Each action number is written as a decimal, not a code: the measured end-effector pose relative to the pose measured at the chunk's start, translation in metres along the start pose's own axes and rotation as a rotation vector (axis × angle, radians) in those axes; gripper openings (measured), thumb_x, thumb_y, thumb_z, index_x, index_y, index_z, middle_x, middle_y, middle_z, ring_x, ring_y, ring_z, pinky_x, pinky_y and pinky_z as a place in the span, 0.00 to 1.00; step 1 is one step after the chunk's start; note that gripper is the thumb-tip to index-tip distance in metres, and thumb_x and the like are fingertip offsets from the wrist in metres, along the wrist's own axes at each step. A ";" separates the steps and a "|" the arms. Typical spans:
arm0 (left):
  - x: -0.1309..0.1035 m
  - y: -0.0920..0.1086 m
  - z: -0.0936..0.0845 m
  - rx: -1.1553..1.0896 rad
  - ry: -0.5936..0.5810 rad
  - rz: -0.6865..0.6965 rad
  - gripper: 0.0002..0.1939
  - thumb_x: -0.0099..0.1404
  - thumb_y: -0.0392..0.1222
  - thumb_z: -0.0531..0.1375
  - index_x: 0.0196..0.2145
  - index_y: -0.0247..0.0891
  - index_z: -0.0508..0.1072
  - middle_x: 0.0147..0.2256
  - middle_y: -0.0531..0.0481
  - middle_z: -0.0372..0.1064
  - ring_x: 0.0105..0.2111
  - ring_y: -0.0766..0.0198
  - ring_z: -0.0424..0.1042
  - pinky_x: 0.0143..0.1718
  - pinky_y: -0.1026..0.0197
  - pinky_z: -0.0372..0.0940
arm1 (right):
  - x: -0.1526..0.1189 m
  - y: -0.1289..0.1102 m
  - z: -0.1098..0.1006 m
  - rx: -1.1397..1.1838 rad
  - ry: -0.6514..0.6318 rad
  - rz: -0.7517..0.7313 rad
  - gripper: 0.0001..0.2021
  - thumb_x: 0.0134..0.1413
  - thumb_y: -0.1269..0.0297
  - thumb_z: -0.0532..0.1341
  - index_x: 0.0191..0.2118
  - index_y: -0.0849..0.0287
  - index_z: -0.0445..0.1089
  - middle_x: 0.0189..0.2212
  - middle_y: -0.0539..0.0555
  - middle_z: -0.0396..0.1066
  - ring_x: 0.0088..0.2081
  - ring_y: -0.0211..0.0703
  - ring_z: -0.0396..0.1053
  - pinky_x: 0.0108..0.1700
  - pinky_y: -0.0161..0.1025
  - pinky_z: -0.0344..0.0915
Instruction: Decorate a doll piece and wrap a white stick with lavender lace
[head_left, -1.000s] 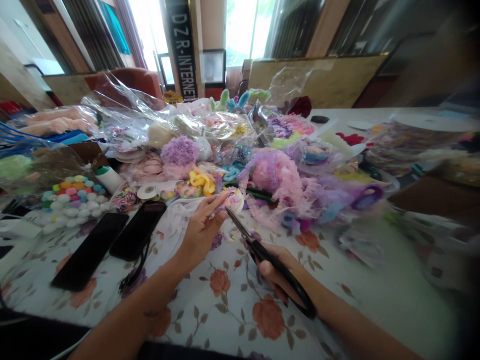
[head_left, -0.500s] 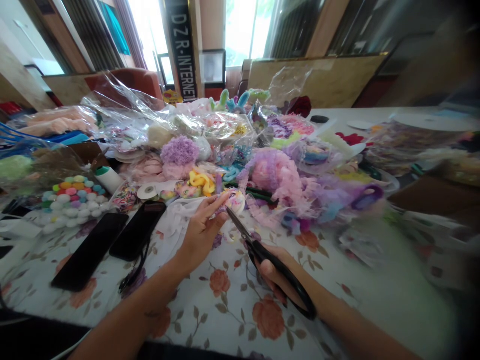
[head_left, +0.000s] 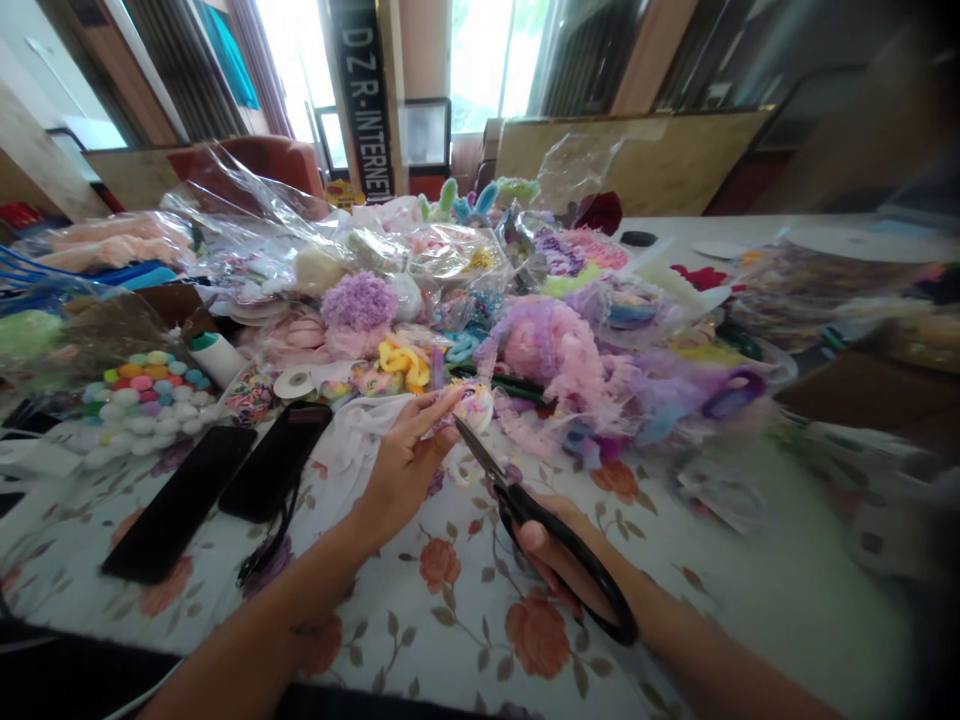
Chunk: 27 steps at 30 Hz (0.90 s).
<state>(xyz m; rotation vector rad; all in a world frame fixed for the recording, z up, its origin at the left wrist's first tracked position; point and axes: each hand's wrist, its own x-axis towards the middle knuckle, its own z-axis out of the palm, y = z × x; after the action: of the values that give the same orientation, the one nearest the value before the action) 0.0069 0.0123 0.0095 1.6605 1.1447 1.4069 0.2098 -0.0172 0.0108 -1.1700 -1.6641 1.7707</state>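
Observation:
In the middle of the head view, my left hand (head_left: 409, 455) pinches a small white piece with a colourful print (head_left: 474, 405); what exactly it is stays too small to tell. My right hand (head_left: 566, 550) is wrapped round the black handles of a pair of scissors (head_left: 566, 540). Their blades point up and left, and the tips lie at the lower edge of the printed piece, close to my left fingertips. Whether the blades touch it I cannot tell. White sheer fabric (head_left: 349, 425) lies behind my left wrist.
Two black phones (head_left: 180, 500) lie left of my left arm on the floral tablecloth (head_left: 442, 640). A pink ruffled bundle (head_left: 555, 345), a purple pompom (head_left: 360, 300), a white thread spool (head_left: 216, 358), pastel balls (head_left: 154, 400) and clear plastic bags (head_left: 255, 215) crowd the table's far side.
Almost nothing differs. The scissors and my right hand have shifted very slightly, and the printed piece has turned a little in my left fingers.

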 end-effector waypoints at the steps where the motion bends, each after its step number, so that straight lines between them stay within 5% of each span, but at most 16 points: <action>1: 0.000 0.000 0.000 -0.004 -0.005 -0.009 0.20 0.66 0.46 0.58 0.55 0.46 0.71 0.54 0.45 0.66 0.58 0.56 0.61 0.57 0.57 0.58 | 0.000 0.000 0.000 -0.001 -0.002 0.004 0.33 0.37 0.26 0.56 0.23 0.56 0.54 0.10 0.41 0.51 0.09 0.28 0.49 0.11 0.29 0.47; 5: 0.001 0.001 0.001 -0.071 0.003 -0.065 0.19 0.65 0.47 0.59 0.53 0.47 0.73 0.54 0.47 0.67 0.57 0.56 0.62 0.57 0.58 0.59 | 0.000 -0.001 -0.004 -0.017 -0.004 -0.070 0.33 0.39 0.25 0.54 0.23 0.56 0.55 0.12 0.43 0.54 0.11 0.29 0.50 0.13 0.30 0.47; 9: 0.003 -0.006 0.000 -0.270 0.062 -0.263 0.21 0.64 0.49 0.60 0.55 0.47 0.71 0.50 0.48 0.72 0.52 0.57 0.68 0.54 0.56 0.62 | 0.002 -0.004 -0.019 -0.066 0.036 -0.157 0.31 0.45 0.28 0.52 0.22 0.56 0.56 0.14 0.44 0.53 0.14 0.30 0.50 0.16 0.32 0.48; 13: 0.009 -0.011 -0.002 -0.575 0.163 -0.419 0.20 0.62 0.48 0.62 0.52 0.43 0.73 0.45 0.48 0.74 0.43 0.61 0.73 0.46 0.58 0.68 | 0.002 -0.009 -0.030 -0.327 -0.050 -0.145 0.21 0.43 0.50 0.66 0.21 0.58 0.56 0.16 0.43 0.51 0.20 0.31 0.50 0.20 0.31 0.46; 17: 0.013 -0.008 -0.007 -0.741 0.254 -0.425 0.13 0.60 0.43 0.64 0.43 0.40 0.76 0.44 0.49 0.75 0.42 0.63 0.75 0.43 0.62 0.70 | -0.002 -0.012 -0.019 -0.713 -0.094 -0.112 0.08 0.39 0.69 0.66 0.21 0.59 0.64 0.18 0.43 0.57 0.21 0.31 0.52 0.22 0.30 0.45; 22: 0.013 0.000 -0.008 -0.809 0.263 -0.462 0.07 0.63 0.38 0.62 0.40 0.38 0.76 0.42 0.48 0.76 0.40 0.64 0.76 0.42 0.63 0.72 | 0.000 -0.004 -0.010 -0.903 -0.032 -0.287 0.08 0.37 0.66 0.70 0.28 0.58 0.74 0.23 0.49 0.68 0.26 0.38 0.63 0.29 0.34 0.58; 27: 0.012 0.007 -0.004 -0.847 0.279 -0.482 0.06 0.62 0.35 0.62 0.39 0.37 0.76 0.40 0.48 0.77 0.40 0.63 0.77 0.44 0.61 0.73 | 0.003 0.002 -0.018 -0.706 0.049 -0.570 0.10 0.48 0.61 0.68 0.38 0.58 0.76 0.38 0.56 0.74 0.38 0.44 0.71 0.42 0.38 0.66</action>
<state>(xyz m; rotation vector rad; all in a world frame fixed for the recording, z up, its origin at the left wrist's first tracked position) 0.0050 0.0204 0.0218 0.5697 0.8207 1.5135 0.2228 -0.0046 0.0090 -0.8328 -2.3768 0.8176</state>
